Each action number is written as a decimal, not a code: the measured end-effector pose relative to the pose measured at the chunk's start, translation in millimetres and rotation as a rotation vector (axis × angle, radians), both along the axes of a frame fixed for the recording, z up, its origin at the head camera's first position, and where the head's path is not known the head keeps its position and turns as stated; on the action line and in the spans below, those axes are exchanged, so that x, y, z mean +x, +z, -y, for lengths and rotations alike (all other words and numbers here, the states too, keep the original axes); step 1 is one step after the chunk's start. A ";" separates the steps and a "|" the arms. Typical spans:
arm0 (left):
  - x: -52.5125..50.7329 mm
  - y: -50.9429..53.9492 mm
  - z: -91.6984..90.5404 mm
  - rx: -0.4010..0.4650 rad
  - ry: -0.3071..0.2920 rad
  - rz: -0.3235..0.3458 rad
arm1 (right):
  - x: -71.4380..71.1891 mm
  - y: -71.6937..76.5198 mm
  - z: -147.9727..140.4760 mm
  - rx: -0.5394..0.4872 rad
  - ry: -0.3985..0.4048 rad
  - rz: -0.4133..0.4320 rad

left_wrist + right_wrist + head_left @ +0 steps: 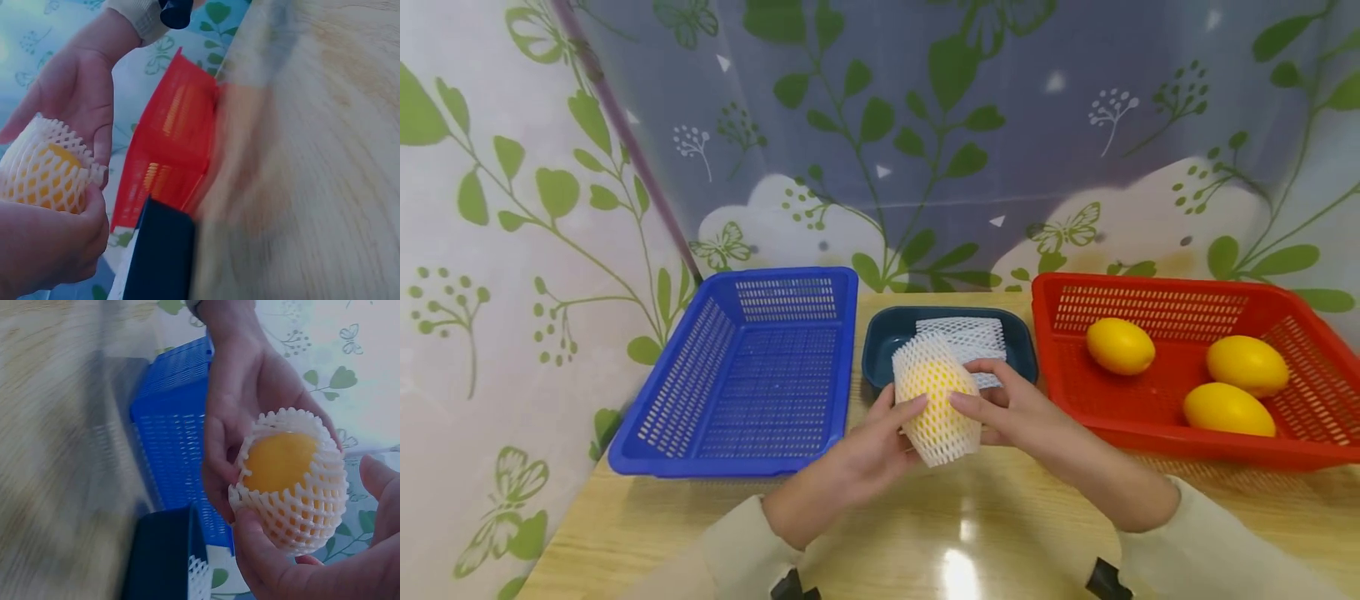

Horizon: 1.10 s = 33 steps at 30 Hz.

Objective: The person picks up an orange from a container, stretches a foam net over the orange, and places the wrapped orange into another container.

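A yellow oval fruit (281, 461) sits inside a white foam net sleeve (936, 417), held in front of the dark teal tray. My left hand (857, 458) grips the sleeved fruit from the left, its thumb on the netting. From the other side my right hand (1026, 412) holds the sleeve, with its thumb on the net and fingers around the edge. One end of the fruit shows bare through the sleeve's opening in the right wrist view. More flat white net sleeves (977, 333) lie in the tray (880, 333), partly hidden behind the held fruit.
To the left stands a blue perforated basket (730, 454) with nothing seen inside. The red basket (1150, 433) at right holds several yellow fruits (1120, 346). Everything stands on a wooden table (1000, 533), against a leaf-patterned curtain (925, 167).
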<state>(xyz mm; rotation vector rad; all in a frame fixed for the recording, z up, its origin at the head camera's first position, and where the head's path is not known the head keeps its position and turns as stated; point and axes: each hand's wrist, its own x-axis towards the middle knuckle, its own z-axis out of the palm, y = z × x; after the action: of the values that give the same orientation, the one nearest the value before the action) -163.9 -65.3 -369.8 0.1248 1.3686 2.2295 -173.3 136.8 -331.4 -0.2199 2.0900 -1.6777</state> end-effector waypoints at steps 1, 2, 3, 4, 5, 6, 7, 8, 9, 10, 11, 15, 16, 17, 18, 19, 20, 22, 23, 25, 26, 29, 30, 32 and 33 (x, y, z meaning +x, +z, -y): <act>-0.8 2.4 2.7 -0.005 0.008 -0.008 | -0.2 1.8 1.8 -0.021 0.003 -0.004; -1.6 4.6 6.1 -0.005 0.017 -0.018 | -0.6 3.1 3.7 -0.041 0.006 -0.012; -2.4 7.1 10.1 -0.005 0.027 -0.030 | -1.1 4.1 5.7 -0.065 0.011 -0.017; -2.4 9.0 15.1 -0.005 0.037 -0.040 | -1.5 4.1 8.2 -0.084 0.015 -0.020; -3.4 10.9 21.1 0.003 0.038 -0.058 | -2.2 3.4 10.7 -0.110 0.016 -0.022; -4.4 14.0 27.0 0.003 0.044 -0.075 | -2.9 2.7 13.3 -0.132 0.018 -0.029; -5.6 17.4 33.1 0.005 0.056 -0.090 | -3.6 1.5 16.1 -0.155 0.013 -0.030; -7.1 20.9 39.8 0.009 0.066 -0.103 | -3.9 0.2 19.1 -0.178 0.008 -0.033; -8.7 25.2 46.6 0.012 0.076 -0.111 | -4.4 -1.4 22.2 -0.200 0.003 -0.038; -10.5 29.4 53.9 0.008 0.086 -0.118 | -4.6 -3.1 25.5 -0.216 -0.003 -0.046; -12.3 34.0 61.0 0.007 0.098 -0.123 | -4.7 -5.3 29.0 -0.230 -0.013 -0.058; -18.3 52.0 90.5 -0.044 0.150 -0.157 | -5.7 -13.9 43.8 -0.178 -0.045 -0.152; -20.3 54.9 98.5 -0.066 0.163 -0.175 | -6.5 -15.9 47.7 -0.151 -0.052 -0.174; -22.2 57.6 106.2 -0.085 0.175 -0.199 | -7.5 -17.8 51.6 -0.124 -0.060 -0.196; -24.4 59.5 114.3 -0.105 0.184 -0.220 | -8.3 -19.2 55.3 -0.100 -0.064 -0.214; -26.7 60.9 122.3 -0.123 0.199 -0.235 | -9.4 -20.4 59.0 -0.082 -0.067 -0.229; -29.1 61.9 130.3 -0.143 0.209 -0.252 | -10.2 -21.4 63.1 -0.072 -0.074 -0.236; -34.1 62.0 144.9 -0.181 0.238 -0.272 | -11.0 -23.2 71.1 -0.073 -0.076 -0.254; -36.3 62.0 151.7 -0.209 0.251 -0.275 | -10.7 -24.0 74.9 -0.070 -0.079 -0.271; -39.5 61.7 164.7 -0.280 0.294 -0.271 | -9.5 -25.6 82.8 -0.049 -0.079 -0.323; -41.3 61.4 170.9 -0.321 0.312 -0.270 | -8.5 -26.6 86.7 -0.026 -0.075 -0.358; -45.0 60.9 189.6 -0.444 0.361 -0.262 | -4.3 -30.7 97.5 0.079 -0.036 -0.521; -46.0 60.6 195.4 -0.494 0.372 -0.268 | -2.7 -32.3 100.9 0.120 -0.017 -0.585; -48.4 60.0 206.8 -0.614 0.377 -0.292 | -1.4 -35.3 108.0 0.181 0.030 -0.714; -49.0 59.6 211.7 -0.690 0.375 -0.310 | -1.3 -36.6 111.3 0.206 0.052 -0.778</act>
<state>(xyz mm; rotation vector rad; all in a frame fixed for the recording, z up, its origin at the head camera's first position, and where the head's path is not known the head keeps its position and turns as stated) -212.9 -277.0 -310.2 -0.0388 2.4214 1.9210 -174.5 25.6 -368.0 -0.9784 2.7409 -1.4588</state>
